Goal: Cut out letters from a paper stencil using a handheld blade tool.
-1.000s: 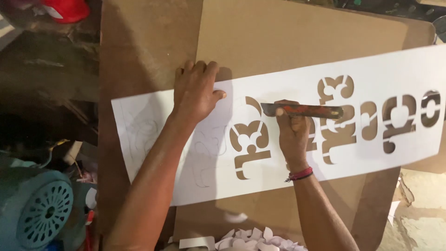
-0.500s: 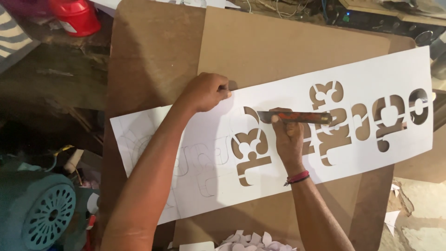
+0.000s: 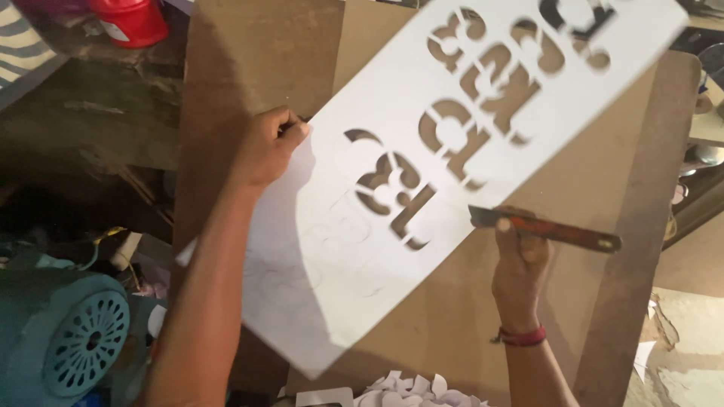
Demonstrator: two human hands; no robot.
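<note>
While the left hand point(image 3: 268, 147) is pinching the white sheet's point(image 3: 339, 249) edge over the cardboard point(image 3: 483, 301), the right hand point(image 3: 520, 267), fisted around the knife point(image 3: 543, 228), should probably be keeping the blade clear.

One view only, worn on the head, aimed steeply down and slightly forward onto the brown board surface point(image 3: 596, 188). The scene is seen from close range, at about arm's length; both forearms are cut by the bottom edge at 6 o'clock. The left hand point(image 3: 265, 147) is placed at 10 o'clock of centre, the right hand point(image 3: 520, 264) at 4 o'clock. The white cut-out sheet point(image 3: 324, 249) is run diagonally from 7 o'clock to 1 o'clock and is cropped by the top edge. A teal motor housing point(image 3: 68, 339) is caught at 8 o'clock, a red container point(image 3: 132, 21) at 11 o'clock. No second view, so no overlap.
</note>
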